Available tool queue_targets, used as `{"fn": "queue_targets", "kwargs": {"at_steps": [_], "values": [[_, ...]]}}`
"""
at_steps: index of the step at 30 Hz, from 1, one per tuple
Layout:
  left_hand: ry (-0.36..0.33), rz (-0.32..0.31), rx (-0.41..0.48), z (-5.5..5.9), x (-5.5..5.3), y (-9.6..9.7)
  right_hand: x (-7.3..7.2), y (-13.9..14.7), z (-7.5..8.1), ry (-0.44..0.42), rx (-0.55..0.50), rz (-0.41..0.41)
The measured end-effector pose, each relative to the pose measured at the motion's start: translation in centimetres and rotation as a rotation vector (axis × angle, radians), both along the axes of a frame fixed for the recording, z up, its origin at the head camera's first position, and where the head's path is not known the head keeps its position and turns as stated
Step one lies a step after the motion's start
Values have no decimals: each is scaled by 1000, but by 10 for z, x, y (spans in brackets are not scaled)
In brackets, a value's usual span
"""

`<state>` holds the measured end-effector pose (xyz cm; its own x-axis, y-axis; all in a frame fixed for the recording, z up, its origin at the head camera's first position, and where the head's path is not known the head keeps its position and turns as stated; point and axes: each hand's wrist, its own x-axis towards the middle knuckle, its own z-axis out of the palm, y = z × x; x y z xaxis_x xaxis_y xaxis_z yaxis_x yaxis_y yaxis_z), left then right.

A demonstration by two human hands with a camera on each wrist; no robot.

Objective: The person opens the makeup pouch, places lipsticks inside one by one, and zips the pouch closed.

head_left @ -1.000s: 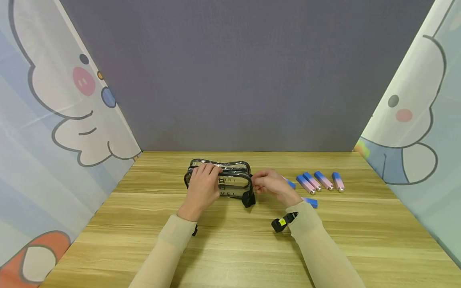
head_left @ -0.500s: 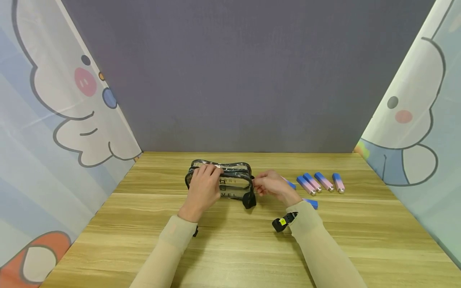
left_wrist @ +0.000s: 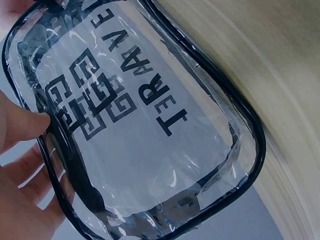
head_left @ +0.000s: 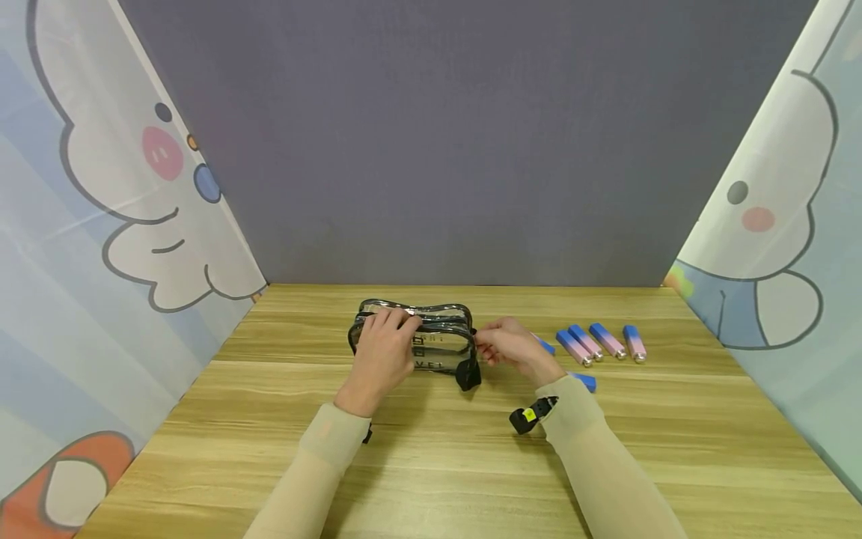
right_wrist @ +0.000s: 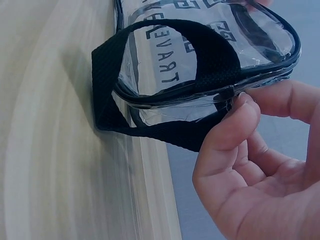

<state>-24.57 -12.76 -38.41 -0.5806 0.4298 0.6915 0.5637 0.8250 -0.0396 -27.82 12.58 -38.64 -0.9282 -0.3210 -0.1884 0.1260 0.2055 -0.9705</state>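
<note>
A clear plastic pouch (head_left: 441, 341), boxy with rounded corners and black piping, stands upright on the wood-grain worktop (head_left: 431, 464); black lettering and angular motifs mark its side, and a black fabric strap loop (right_wrist: 216, 57) juts from one end.

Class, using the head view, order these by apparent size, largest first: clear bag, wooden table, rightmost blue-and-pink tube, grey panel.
1. Grey panel and wooden table: too alike to rank
2. Clear bag
3. Rightmost blue-and-pink tube

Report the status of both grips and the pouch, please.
Left grip holding top of transparent pouch on table. Right grip pinching its strapped end. Blue-pink tubes rightward. Nothing apparently blocking.
</note>
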Motion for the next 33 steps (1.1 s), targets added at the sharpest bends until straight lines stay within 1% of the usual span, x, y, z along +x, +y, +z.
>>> {"fn": "queue_targets", "kwargs": {"at_steps": [11, 15, 20, 25, 33], "values": [[-10, 18, -19, 1, 0, 1, 1, 0, 1, -9, 1, -9], [-11, 21, -23, 2, 0, 2, 1, 0, 2, -15, -14, -23], [-8, 27, -31, 2, 1, 2, 1, -1, 4, -4, -34, -29], [-2, 35, -42, 3, 1, 3, 2, -2, 7, 6, -33, -44], [-24, 46, -47, 4, 2, 5, 3, -2, 7, 20, -30, -55]]}}
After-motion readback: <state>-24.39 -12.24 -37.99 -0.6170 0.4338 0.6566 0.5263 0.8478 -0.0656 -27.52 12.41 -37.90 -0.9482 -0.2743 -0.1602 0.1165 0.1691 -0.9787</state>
